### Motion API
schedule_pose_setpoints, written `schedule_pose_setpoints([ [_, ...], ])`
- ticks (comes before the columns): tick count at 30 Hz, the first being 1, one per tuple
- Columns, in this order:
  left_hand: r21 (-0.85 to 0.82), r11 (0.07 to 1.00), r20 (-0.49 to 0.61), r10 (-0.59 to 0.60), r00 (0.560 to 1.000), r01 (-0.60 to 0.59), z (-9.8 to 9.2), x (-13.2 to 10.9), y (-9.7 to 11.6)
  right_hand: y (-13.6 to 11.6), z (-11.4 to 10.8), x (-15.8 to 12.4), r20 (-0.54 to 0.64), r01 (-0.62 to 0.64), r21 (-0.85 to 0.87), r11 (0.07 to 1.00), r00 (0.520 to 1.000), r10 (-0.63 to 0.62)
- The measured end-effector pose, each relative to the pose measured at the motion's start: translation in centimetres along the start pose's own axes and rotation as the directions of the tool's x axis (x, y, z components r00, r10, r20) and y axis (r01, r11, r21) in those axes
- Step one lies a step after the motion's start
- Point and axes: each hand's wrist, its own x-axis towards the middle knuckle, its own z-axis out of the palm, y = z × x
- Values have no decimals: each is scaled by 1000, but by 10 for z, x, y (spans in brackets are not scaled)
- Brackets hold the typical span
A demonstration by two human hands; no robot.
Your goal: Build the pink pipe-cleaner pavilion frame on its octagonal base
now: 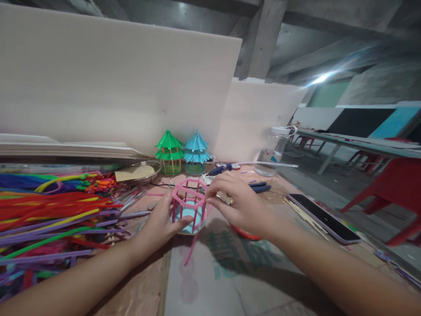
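A small pink six-sided pavilion frame (pixel 190 199), apparently made of pipe cleaners, stands upright on a round light-blue base (pixel 184 221). My left hand (pixel 164 219) grips it from the left, thumb across the front of the base and fingers behind the posts. At its upper right corner, the thumb and fingertips of my right hand (pixel 235 202) are pinched together, close to or touching the frame. What they pinch is hidden. A loose pink pipe cleaner (pixel 190 252) sticks out from under the base toward me.
Piles of coloured pipe cleaners (pixel 49 210) cover the left side. Behind the frame stand a green pavilion (pixel 169 151) and a blue pavilion (pixel 196 151). Farther right are a glue gun (pixel 220 169), pliers (pixel 259 188), a water bottle (pixel 271 151) and a phone (pixel 324 217).
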Motion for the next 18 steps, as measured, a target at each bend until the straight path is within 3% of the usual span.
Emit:
schedule_pose_setpoints([
  [5, -3, 999, -27, -43, 999, 43, -1, 1, 0, 0, -15, 4, -27, -168, 110, 980, 985, 172],
  [12, 72, 997, -27, -29, 999, 31, -2, 1, -2, 5, -32, 9, 75, -162, 27, 986, 984, 159],
  [14, 94, 995, -17, -14, 1000, 16, -3, 0, -2, 4, -29, 8, 85, -95, 45, 994, 992, 91],
  [18, 129, 992, 9, 0, 1000, -1, -4, -2, 1, 4, -15, 4, 124, 176, 27, 984, 976, -178],
])
